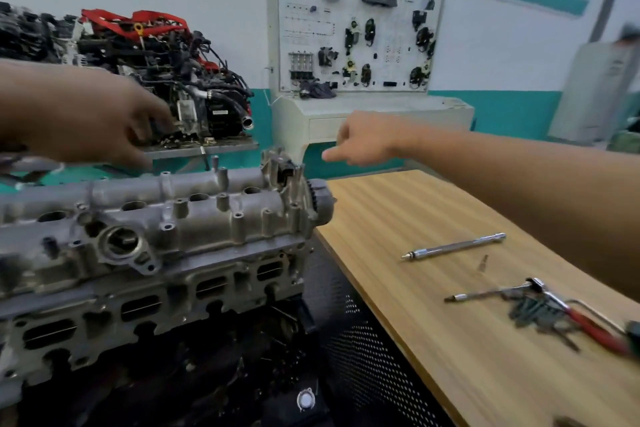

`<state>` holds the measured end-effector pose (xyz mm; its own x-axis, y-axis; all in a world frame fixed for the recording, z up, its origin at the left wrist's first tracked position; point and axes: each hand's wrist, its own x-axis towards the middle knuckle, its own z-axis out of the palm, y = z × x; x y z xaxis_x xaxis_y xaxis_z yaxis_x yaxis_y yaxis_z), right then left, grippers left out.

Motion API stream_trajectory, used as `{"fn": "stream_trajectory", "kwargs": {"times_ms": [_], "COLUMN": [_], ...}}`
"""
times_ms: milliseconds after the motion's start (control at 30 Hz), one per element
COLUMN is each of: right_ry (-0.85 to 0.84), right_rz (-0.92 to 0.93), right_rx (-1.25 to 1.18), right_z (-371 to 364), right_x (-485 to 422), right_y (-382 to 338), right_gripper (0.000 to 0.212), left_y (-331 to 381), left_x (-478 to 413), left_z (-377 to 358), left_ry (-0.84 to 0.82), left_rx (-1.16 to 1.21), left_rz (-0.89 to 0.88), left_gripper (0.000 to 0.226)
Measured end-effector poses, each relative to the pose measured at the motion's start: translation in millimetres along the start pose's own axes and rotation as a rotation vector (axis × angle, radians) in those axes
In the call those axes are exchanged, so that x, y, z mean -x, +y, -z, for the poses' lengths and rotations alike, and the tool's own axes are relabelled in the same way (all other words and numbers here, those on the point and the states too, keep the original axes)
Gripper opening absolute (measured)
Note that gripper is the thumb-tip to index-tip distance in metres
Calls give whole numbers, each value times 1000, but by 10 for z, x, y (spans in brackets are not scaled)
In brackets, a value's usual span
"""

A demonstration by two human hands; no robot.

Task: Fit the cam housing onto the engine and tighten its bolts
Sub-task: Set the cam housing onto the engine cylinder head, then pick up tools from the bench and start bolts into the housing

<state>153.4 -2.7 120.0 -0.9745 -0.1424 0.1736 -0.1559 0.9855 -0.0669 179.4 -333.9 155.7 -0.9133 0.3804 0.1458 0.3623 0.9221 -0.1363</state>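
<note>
- Cam housing (194, 215): it sits on top of the engine (156, 305), running left to right, its toothed end beside the worktop (433, 340) edge.
- Left hand (100, 121): it hovers over the far left side of the housing, blurred. The fingers are loosely curved, the grip looks released, and nothing shows in it.
- Right hand (363, 142): it reaches over the housing's right end without touching it, forefinger stretched out leftward. The grip is released and holds nothing.
- Step, as judged: the housing looks placed and you are checking or settling its seating. The bolt bosses facing you look empty, so tightening has not begun.
- Next move, as judged: confirm the housing lies flat on the engine, then fetch the bolts (533, 314) heaped on the worktop beside the red-handled ratchet (568, 308). Start each by hand before using the tool.
- An extension bar (453, 246) lies apart from that heap, nearer the engine.
- Writing: the training board (360, 28) on the back wall carries a header line, too blurred to read. No brand or label is readable on the housing or the tools.
</note>
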Motion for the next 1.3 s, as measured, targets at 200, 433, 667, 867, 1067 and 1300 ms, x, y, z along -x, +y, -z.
{"fn": "stream_trajectory", "kwargs": {"times_ms": [200,433,667,867,1067,1300], "right_ry": [-190,-410,-359,-233,-287,-291], "right_rz": [-55,-422,-728,-737,-675,-636], "right_rx": [85,118,-107,-216,-89,-61], "right_z": [-264,-606,-955,-1180,-1452,-1526], "right_x": [721,1662,2217,2249,2295,2431], "right_y": [913,2164,2631,2673,2648,2681], "right_gripper": [24,32,23,24,17,15], "left_y": [2124,3952,4843,5158,5313,5304], "left_x": [-794,-1196,-1190,-1336,-1378,-1388], "left_z": [-480,-1271,-1827,-2061,-2100,-2124], "left_ry": [23,-172,-272,-204,-220,-266], "left_rx": [117,298,427,449,481,484], "left_rz": [-457,-619,-525,-430,-466,-469], "left_gripper": [17,28,51,43,50,56]}}
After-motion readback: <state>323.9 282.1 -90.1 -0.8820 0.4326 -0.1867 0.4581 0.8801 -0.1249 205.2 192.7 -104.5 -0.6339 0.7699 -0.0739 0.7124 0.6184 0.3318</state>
